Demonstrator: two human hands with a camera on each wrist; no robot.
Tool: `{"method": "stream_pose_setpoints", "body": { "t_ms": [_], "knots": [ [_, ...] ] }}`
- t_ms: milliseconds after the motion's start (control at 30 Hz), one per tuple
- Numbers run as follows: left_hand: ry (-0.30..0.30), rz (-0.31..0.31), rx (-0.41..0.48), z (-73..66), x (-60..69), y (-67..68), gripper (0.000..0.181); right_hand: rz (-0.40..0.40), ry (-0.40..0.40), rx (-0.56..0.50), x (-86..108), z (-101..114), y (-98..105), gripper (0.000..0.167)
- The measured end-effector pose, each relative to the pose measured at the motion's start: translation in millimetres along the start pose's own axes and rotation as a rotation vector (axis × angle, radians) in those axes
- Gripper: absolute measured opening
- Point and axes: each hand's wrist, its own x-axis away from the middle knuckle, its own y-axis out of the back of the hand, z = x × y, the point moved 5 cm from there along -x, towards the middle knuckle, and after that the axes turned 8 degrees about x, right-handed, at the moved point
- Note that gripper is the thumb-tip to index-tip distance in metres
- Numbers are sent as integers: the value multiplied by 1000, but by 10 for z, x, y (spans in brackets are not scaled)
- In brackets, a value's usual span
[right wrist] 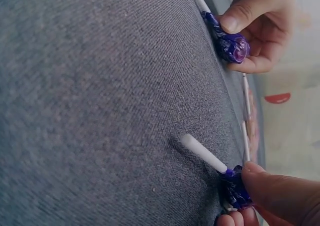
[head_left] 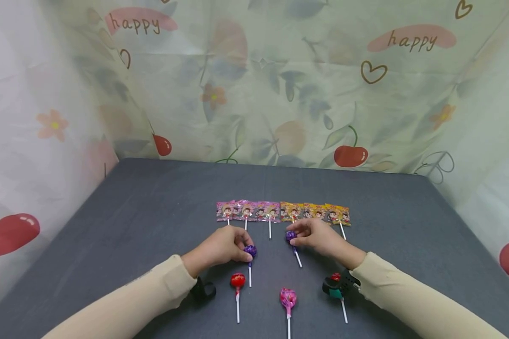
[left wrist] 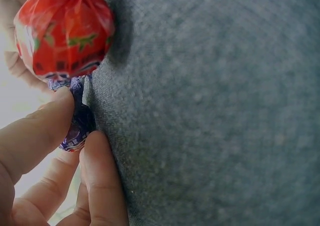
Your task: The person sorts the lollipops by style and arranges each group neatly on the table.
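My left hand pinches the wrapped head of a purple lollipop, its white stick pointing toward me. To the right, my right hand grips a second purple lollipop by its head, the stick slanting down to the table. Thumb and fingers close around that purple head in the right wrist view. A red lollipop lies just below my left hand and looms large in the left wrist view. Another red lollipop is partly hidden under my right wrist's camera strap.
Behind the hands runs a row of flat-wrapped lollipops, pink ones on the left and yellow ones on the right. A pink round lollipop lies at the front middle. The dark grey table meets a printed curtain at the back.
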Motion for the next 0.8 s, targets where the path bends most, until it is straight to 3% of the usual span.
{"method": "stream_pose_setpoints", "body": {
  "t_ms": [533,800],
  "knots": [
    [2,-1,2,-3,-12,-4,21,9,-6,46,17,56,43,23],
    [10,-4,4,7,-19,-5,21,-35,37,-119,62,242,244,32]
  ]
}}
